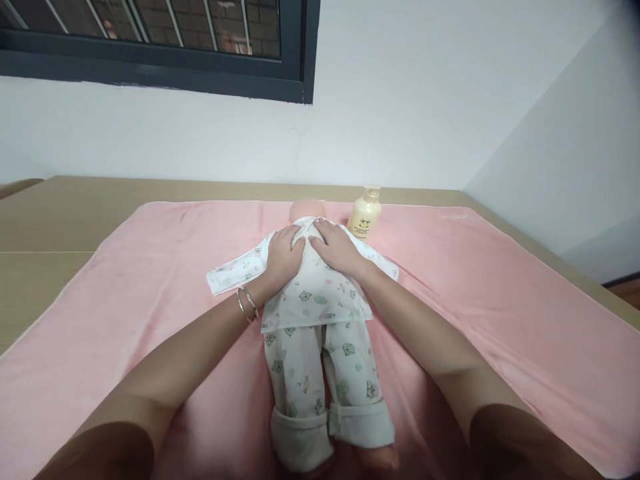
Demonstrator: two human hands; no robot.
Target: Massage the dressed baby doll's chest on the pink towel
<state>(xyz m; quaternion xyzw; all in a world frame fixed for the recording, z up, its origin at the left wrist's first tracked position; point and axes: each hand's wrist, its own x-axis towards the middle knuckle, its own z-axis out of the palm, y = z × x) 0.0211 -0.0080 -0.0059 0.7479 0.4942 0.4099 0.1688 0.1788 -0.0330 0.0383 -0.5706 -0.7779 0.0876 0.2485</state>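
A baby doll (320,300) in a white patterned top and trousers lies on a pink blanket (190,280), its head away from me. The trouser cuffs are rolled up, and the sleeves stretch out to both sides. My left hand (285,253) rests flat on the left of the doll's upper body, with two thin bangles at the wrist. On the right of the upper body lies my right hand (338,247), also flat with its thumb apart. Both thumbs point toward the middle of the top. Neither hand grips anything.
A pale yellow bottle (365,215) stands on the blanket to the right of the doll's head. Tan surface (60,220) shows around the blanket. Behind it rises a white wall (400,100) with a dark-framed, barred window (295,53) at upper left.
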